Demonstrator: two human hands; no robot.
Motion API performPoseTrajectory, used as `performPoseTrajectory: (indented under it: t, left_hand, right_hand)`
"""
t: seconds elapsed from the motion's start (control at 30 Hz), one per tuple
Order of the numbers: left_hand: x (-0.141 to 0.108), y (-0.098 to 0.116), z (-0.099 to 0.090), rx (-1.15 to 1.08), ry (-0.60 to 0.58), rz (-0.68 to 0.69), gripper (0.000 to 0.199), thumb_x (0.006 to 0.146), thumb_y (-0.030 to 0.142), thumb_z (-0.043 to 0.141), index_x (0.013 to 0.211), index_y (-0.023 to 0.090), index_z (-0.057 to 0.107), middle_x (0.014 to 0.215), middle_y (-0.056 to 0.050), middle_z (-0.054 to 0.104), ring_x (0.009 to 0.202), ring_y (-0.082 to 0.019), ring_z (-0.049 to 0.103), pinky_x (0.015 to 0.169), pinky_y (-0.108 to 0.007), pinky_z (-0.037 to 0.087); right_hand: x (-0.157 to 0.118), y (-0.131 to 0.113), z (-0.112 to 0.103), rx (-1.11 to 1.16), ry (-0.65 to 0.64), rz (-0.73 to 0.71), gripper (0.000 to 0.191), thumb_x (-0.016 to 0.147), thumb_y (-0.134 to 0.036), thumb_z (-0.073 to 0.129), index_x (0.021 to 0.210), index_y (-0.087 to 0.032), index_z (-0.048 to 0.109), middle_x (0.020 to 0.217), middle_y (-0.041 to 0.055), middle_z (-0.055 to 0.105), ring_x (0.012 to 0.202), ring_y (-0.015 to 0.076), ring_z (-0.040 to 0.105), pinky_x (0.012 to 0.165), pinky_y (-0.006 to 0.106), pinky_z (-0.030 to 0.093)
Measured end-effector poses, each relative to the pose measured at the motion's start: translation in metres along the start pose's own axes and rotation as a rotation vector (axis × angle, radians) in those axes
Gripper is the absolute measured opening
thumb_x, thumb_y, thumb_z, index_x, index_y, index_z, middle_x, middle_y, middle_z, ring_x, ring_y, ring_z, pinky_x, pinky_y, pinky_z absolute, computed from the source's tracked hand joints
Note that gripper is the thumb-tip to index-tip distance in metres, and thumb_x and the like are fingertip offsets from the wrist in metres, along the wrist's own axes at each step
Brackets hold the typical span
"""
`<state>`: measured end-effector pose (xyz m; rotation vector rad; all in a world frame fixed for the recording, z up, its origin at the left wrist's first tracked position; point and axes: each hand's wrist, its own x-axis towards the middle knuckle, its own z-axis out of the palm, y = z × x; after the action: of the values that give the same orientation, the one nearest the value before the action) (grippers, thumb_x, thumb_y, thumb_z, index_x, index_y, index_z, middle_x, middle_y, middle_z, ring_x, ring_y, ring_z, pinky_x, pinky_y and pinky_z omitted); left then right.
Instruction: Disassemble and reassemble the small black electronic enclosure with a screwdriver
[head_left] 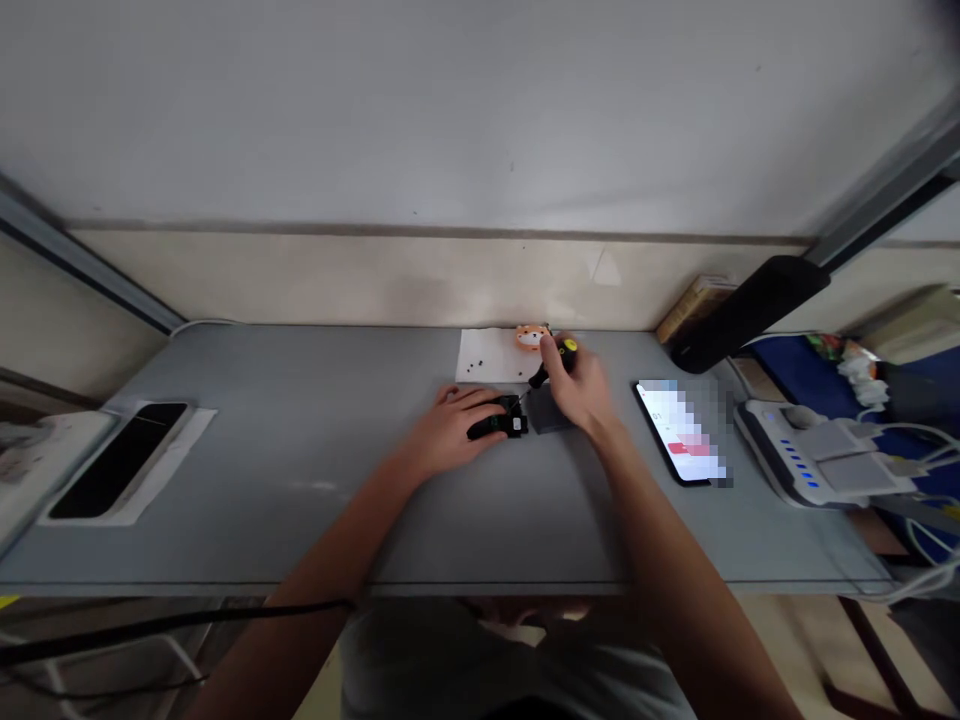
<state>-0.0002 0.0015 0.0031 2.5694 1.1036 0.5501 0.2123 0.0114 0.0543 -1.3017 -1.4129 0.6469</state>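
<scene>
On the grey desk [300, 470] lies a small black device [515, 425] with a little white label. My left hand [459, 432] has its fingers laid over the device's left part, pressing round it against the desk. My right hand [579, 385] grips a screwdriver [538, 377] with a black and yellow handle. Its thin shaft slants down to the left, and the tip is at the device's upper side; whether it sits in a screw cannot be seen. A dark flat piece [549, 413] lies under my right hand. Behind, a white sheet [487, 345] carries several tiny dark screws [475, 366].
An orange ring-shaped object [531, 336] rests on the sheet. To the right are a lit phone [679, 430], a black cylinder [750, 312], a book [694, 307] and a power strip [802, 460] with plugs and cables. At far left lies a dark-screened phone [120, 460].
</scene>
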Motion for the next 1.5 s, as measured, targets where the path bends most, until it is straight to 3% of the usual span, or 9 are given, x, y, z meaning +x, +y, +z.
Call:
performPoseTrajectory:
  t: [0.2, 0.27, 0.43, 0.6, 0.8, 0.97, 1.1, 1.5]
  left_hand:
    - [-0.001, 0.001, -0.001, -0.022, 0.055, 0.032, 0.023, 0.101, 0.036, 0.059, 0.118, 0.029, 0.074, 0.133, -0.006, 0.070, 0.128, -0.026, 0.061, 0.111, -0.049, 0.044]
    - [-0.001, 0.001, -0.001, -0.053, 0.117, 0.017, 0.025, 0.103, 0.037, 0.055, 0.117, 0.027, 0.073, 0.128, -0.006, 0.072, 0.127, -0.026, 0.062, 0.110, -0.048, 0.045]
    - [0.001, -0.006, -0.001, -0.173, 0.319, -0.071, 0.033, 0.108, 0.035, 0.040, 0.114, 0.022, 0.070, 0.115, -0.008, 0.074, 0.114, -0.022, 0.066, 0.104, -0.044, 0.052]
    - [0.003, -0.015, 0.001, -0.170, 0.441, -0.205, 0.029, 0.105, 0.037, 0.047, 0.120, 0.024, 0.068, 0.119, -0.007, 0.074, 0.115, -0.023, 0.065, 0.104, -0.044, 0.053]
    - [0.004, -0.015, 0.006, -0.170, 0.393, -0.185, 0.027, 0.097, 0.036, 0.065, 0.120, 0.023, 0.070, 0.118, -0.008, 0.073, 0.116, -0.025, 0.064, 0.105, -0.045, 0.052]
    - [0.006, -0.018, 0.012, -0.208, 0.455, -0.122, 0.015, 0.099, 0.031, 0.063, 0.097, 0.023, 0.075, 0.102, -0.005, 0.075, 0.101, -0.021, 0.067, 0.097, -0.042, 0.055]
    - [0.008, -0.020, 0.014, -0.181, 0.504, -0.093, 0.015, 0.100, 0.029, 0.063, 0.095, 0.023, 0.075, 0.097, -0.004, 0.074, 0.097, -0.020, 0.067, 0.092, -0.039, 0.055]
    - [0.001, -0.020, 0.002, 0.072, 0.418, -0.047, 0.015, 0.099, 0.032, 0.064, 0.094, 0.024, 0.076, 0.096, -0.005, 0.072, 0.101, -0.022, 0.065, 0.093, -0.039, 0.052]
  right_hand:
    - [0.007, 0.007, -0.002, -0.004, 0.285, -0.025, 0.043, 0.095, -0.066, 0.050, 0.079, -0.026, 0.054, 0.066, -0.0018, 0.055, 0.065, 0.0175, 0.050, 0.065, 0.031, 0.034]
    - [0.008, 0.011, 0.000, -0.057, 0.319, -0.003, 0.045, 0.094, -0.067, 0.051, 0.076, -0.026, 0.052, 0.064, -0.0018, 0.053, 0.063, 0.0176, 0.047, 0.064, 0.031, 0.031]
    - [0.006, 0.014, 0.005, -0.109, 0.304, 0.015, 0.046, 0.093, -0.069, 0.052, 0.073, -0.027, 0.050, 0.058, -0.0027, 0.047, 0.058, 0.0188, 0.043, 0.061, 0.031, 0.026]
    - [0.004, 0.008, 0.007, -0.042, 0.323, 0.021, 0.052, 0.093, -0.072, 0.047, 0.070, -0.026, 0.050, 0.061, -0.0008, 0.053, 0.061, 0.0181, 0.048, 0.063, 0.032, 0.033]
    - [0.001, 0.010, 0.019, 0.195, 0.226, 0.015, 0.059, 0.090, -0.078, 0.046, 0.068, -0.024, 0.053, 0.060, -0.0026, 0.048, 0.058, 0.0142, 0.048, 0.060, 0.030, 0.040]
    - [0.000, 0.006, 0.026, 0.244, 0.200, 0.085, 0.063, 0.084, -0.084, 0.047, 0.068, -0.023, 0.053, 0.057, -0.0045, 0.043, 0.052, 0.0110, 0.042, 0.052, 0.027, 0.037]
    - [0.000, 0.004, 0.026, 0.254, 0.190, 0.123, 0.063, 0.083, -0.084, 0.048, 0.067, -0.023, 0.052, 0.057, -0.0043, 0.043, 0.052, 0.0107, 0.042, 0.050, 0.026, 0.037]
    - [-0.005, 0.002, 0.025, 0.172, 0.077, -0.111, 0.050, 0.091, -0.072, 0.051, 0.076, -0.024, 0.051, 0.069, -0.0019, 0.054, 0.068, 0.0142, 0.054, 0.068, 0.030, 0.048]
